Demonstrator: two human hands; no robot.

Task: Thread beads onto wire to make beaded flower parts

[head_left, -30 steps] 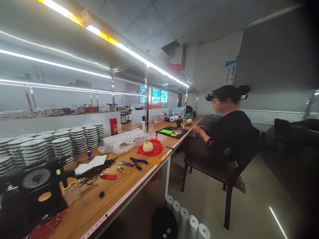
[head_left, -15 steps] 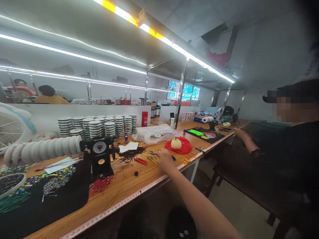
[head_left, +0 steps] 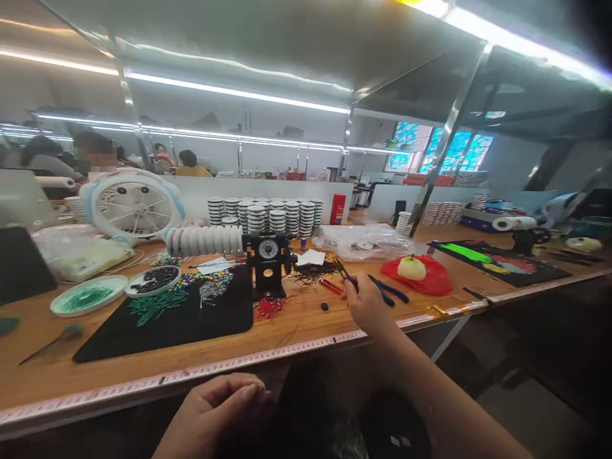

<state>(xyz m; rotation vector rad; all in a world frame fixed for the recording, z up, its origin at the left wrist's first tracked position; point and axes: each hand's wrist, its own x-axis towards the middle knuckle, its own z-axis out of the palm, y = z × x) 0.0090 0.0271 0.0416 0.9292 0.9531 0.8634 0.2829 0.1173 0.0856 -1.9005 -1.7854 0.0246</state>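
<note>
My right hand [head_left: 370, 303] is closed at the front part of the bench, around a slim dark two-pronged tool [head_left: 342, 270] whose tips point away to the left; its exact kind is not clear. Just right of that hand lie blue-handled pliers [head_left: 393, 290]. A red pen-like stick [head_left: 331, 285] is left of the fingers, and a small black block [head_left: 324, 306] sits nearer the edge. My left hand [head_left: 215, 408] is low in front of the bench edge, thumb and fingertips pressed together; whatever they pinch, if anything, is too small to make out.
A black winding device [head_left: 268, 264] carries white rings. Left of it, a black mat [head_left: 191, 335] holds beads and green pieces beside two white dishes [head_left: 71, 309]. Behind stand stacked white spools [head_left: 255, 220]. A pale round fruit [head_left: 411, 268] rests on red netting [head_left: 442, 280].
My view has swung left, and the co-worker on the right is out of sight. My left hand has come into view. My right hand now has the two-pronged tool raised in its fingers.
</note>
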